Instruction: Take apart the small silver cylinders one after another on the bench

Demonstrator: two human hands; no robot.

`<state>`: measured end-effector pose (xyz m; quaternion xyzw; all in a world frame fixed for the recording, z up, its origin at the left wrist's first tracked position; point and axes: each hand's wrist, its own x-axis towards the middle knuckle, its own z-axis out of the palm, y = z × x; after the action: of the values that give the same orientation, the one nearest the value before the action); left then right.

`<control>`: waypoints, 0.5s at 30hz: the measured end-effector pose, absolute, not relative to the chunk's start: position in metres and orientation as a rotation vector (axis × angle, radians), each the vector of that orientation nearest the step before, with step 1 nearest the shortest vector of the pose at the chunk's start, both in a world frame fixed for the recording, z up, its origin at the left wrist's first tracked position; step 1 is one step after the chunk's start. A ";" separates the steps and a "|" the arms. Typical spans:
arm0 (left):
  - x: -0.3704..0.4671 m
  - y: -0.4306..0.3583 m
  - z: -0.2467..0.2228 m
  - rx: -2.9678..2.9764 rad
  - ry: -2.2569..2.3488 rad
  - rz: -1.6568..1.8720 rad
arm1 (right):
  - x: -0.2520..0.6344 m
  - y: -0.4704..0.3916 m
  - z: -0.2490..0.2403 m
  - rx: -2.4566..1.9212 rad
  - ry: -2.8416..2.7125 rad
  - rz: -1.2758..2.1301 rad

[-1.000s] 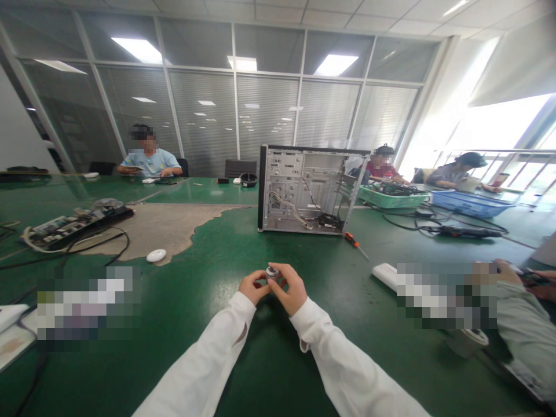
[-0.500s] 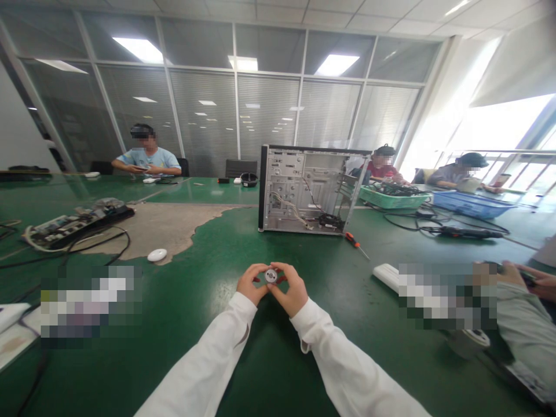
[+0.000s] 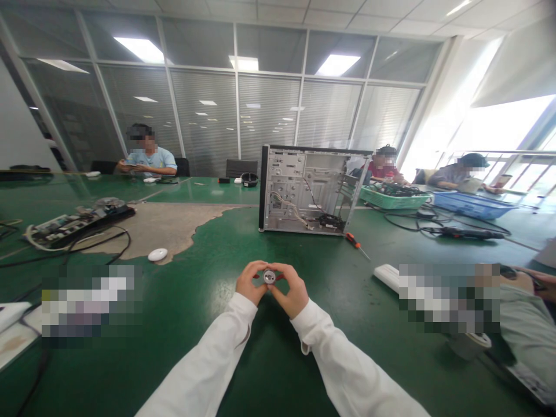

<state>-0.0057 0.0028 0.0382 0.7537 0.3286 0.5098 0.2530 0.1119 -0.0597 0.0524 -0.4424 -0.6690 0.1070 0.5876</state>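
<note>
We have one small round metal part (image 3: 269, 277) in our two hands, in front of the computer case (image 3: 263, 188), on the side close to us. Our left hand (image 3: 250, 282) and right hand (image 3: 293, 289) both pinch it, fingers curled over and thumbs under, with its flat face turned to us. Our two arms reach out and meet in a point, over the green table (image 3: 217, 249).

We count one orange screwdriver (image 3: 353, 240) by the case's bottom right corner, and two baskets to its right: one green basket (image 3: 391, 200), one blue basket (image 3: 471, 204). One white round thing (image 3: 157, 255) sits left of the case and nearer us. Three people sit past the table.

Our fingers hide some of the part. Blurry squares cover things at both sides, and a grey sleeve (image 3: 523, 324) is cut off far right.
</note>
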 end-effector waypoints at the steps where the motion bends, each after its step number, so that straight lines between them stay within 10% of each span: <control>1: -0.006 0.003 0.039 2.053 0.892 1.396 | 0.112 -0.060 0.052 -1.026 -1.562 0.235; 15: -0.006 0.001 0.037 2.063 0.888 1.213 | 0.114 -0.060 0.051 -1.165 -1.609 0.140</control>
<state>-0.0059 0.0011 0.0372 0.7734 0.3328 0.4547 0.2904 0.1138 -0.0602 0.0514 -0.4908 -0.6781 0.0590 0.5439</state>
